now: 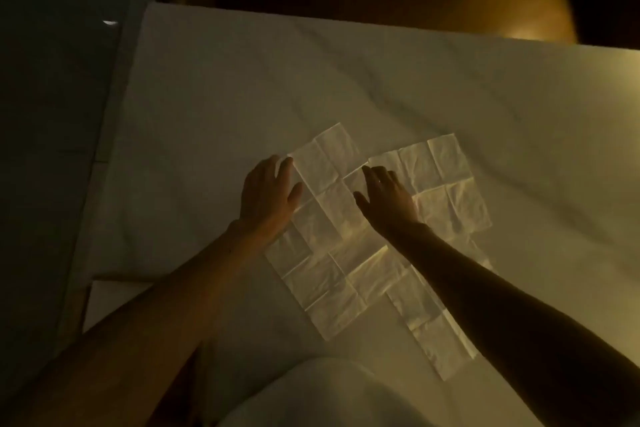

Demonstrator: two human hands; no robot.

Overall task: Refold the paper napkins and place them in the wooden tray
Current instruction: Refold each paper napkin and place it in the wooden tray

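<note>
Left hand and right hand lie flat, fingers straight, holding nothing, on creased white unfolded paper napkin. Advise: pinch 12 o'clock corners, fold along existing creases.

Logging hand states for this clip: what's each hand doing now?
Left hand: open, resting on the unfolded napkins.
Right hand: open, resting on them too.

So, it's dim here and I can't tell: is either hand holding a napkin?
No. Both the left hand and right hand lie flat on the unfolded napkins.
</note>
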